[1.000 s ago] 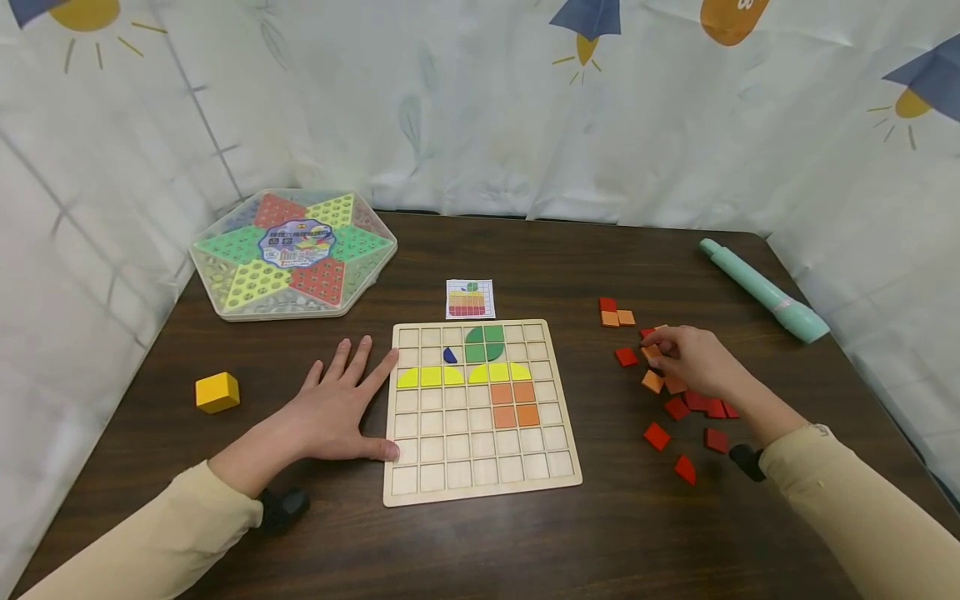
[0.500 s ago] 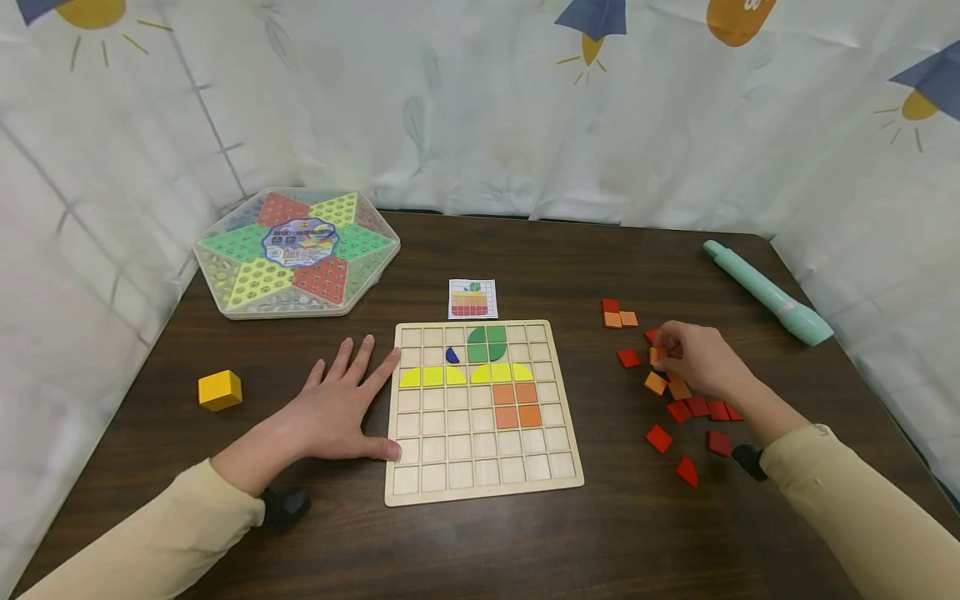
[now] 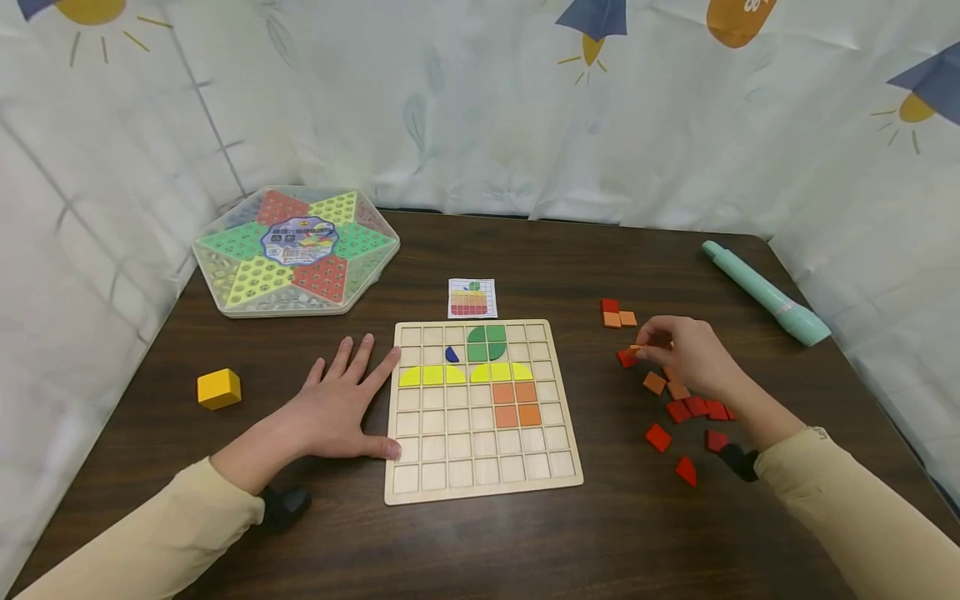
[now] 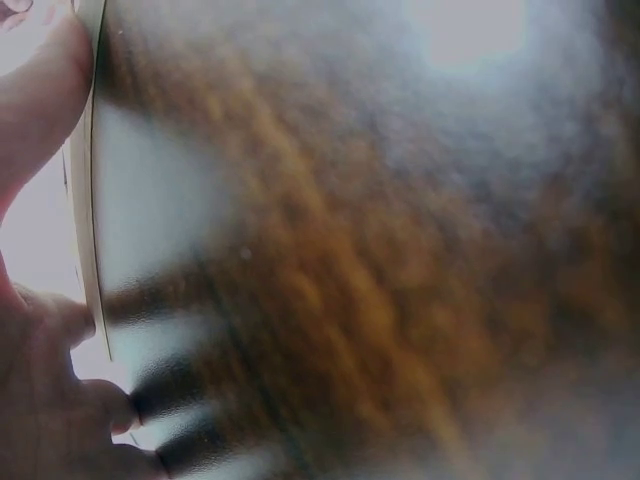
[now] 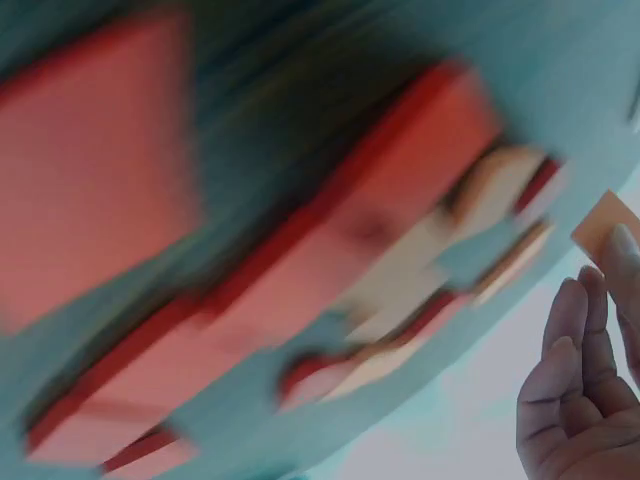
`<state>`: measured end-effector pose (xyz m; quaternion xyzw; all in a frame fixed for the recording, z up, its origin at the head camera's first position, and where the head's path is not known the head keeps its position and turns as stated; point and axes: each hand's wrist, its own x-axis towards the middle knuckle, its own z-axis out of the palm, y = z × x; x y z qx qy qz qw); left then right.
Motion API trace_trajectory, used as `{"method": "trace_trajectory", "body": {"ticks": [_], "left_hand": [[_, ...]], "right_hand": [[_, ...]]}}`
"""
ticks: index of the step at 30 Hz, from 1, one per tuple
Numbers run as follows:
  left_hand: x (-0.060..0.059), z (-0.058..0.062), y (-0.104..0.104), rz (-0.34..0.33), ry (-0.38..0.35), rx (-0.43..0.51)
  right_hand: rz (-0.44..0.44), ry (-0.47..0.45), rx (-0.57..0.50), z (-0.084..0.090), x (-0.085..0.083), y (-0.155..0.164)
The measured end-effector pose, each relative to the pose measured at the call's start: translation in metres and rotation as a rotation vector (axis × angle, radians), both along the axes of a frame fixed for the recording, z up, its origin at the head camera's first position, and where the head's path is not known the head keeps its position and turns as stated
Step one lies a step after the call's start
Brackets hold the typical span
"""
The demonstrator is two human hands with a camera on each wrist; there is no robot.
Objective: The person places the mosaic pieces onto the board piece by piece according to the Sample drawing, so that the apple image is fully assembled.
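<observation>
My left hand (image 3: 333, 421) lies flat with fingers spread, thumb and index finger touching the left edge of a wooden grid board (image 3: 446, 475). On the board sit green pieces (image 3: 487, 343), a small dark blue piece (image 3: 452, 354), a row of yellow pieces (image 3: 433, 376) and a block of orange squares (image 3: 517, 405). To the right of the board, my right hand (image 3: 693, 354) pinches an orange square tile (image 5: 602, 226) between thumb and fingertips, lifted over the loose pieces. In the left wrist view the board's edge (image 4: 92, 200) shows beside my thumb.
Loose red tiles (image 3: 658, 437) and orange tiles (image 3: 655, 382) lie under and around my right hand. A pattern card (image 3: 472, 299) is behind the board. Farther out are a Chinese checkers box (image 3: 296, 254), a yellow block (image 3: 218, 389) and a mint-green tube-shaped object (image 3: 765, 292).
My right hand has picked up an orange tile from the loose pieces and shifted slightly left with it. The left hand stays at the board's edge.
</observation>
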<state>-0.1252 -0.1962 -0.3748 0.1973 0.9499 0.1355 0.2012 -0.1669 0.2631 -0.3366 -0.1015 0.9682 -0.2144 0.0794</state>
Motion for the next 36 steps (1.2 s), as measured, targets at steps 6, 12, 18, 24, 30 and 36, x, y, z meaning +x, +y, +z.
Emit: {"method": "trace_trajectory", "body": {"ticks": [6,12,18,24,30,36], "left_hand": [[-0.002,0.0,0.001,0.003,-0.019,-0.005],[-0.002,0.0,0.001,0.006,-0.022,-0.003],[-0.002,0.001,0.001,0.007,-0.02,0.001],[-0.001,0.002,0.001,0.01,-0.023,0.0],[0.0,0.002,0.001,0.009,-0.012,0.006],[0.001,0.003,0.0,0.007,-0.002,0.004]], "right_hand": [[0.065,-0.042,-0.135,-0.001,-0.001,-0.048],[0.133,-0.204,-0.319,-0.008,-0.008,-0.09],[0.153,-0.312,-0.384,-0.011,-0.011,-0.122],[0.194,-0.356,-0.323,-0.013,-0.012,-0.149],[0.213,-0.338,-0.234,-0.017,-0.009,-0.166],[0.233,-0.293,-0.177,-0.016,-0.004,-0.175]]}}
